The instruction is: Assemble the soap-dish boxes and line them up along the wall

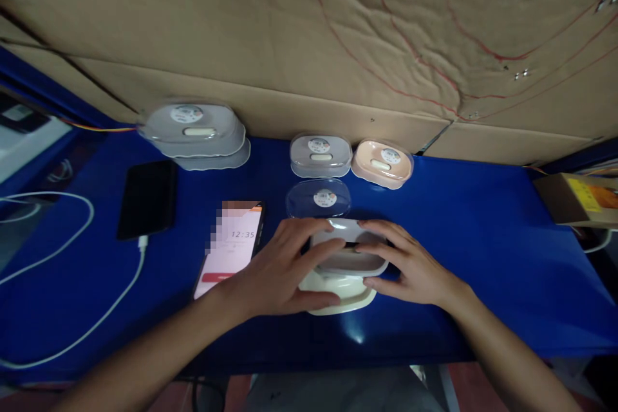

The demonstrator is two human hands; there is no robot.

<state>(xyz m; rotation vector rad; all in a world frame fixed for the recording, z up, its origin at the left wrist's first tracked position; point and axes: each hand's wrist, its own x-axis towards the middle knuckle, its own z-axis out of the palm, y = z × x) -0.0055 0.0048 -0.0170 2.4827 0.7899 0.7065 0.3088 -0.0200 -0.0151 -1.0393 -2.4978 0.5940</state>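
Observation:
My left hand [290, 270] and my right hand [410, 261] hold a grey oval soap dish [357, 262] from its two sides, fingers curled over its rim. A dark slot shows in the middle of the dish, partly covered by fingertips. Directly under and in front of it is a cream soap dish [345, 296] with a wavy rim, which my left thumb reaches over. Just behind my hands lies a clear lid [309, 198] with a round sticker. Whether the grey dish touches the cream one cannot be told.
Farther back stand a lidded grey soap dish [309, 158], a lidded peach one [374, 172] and a stack of large grey ones [193, 141]. A lit phone [236, 244] and a dark phone [147, 199] on a white cable [130, 290] lie left. A cardboard box [579, 199] sits right.

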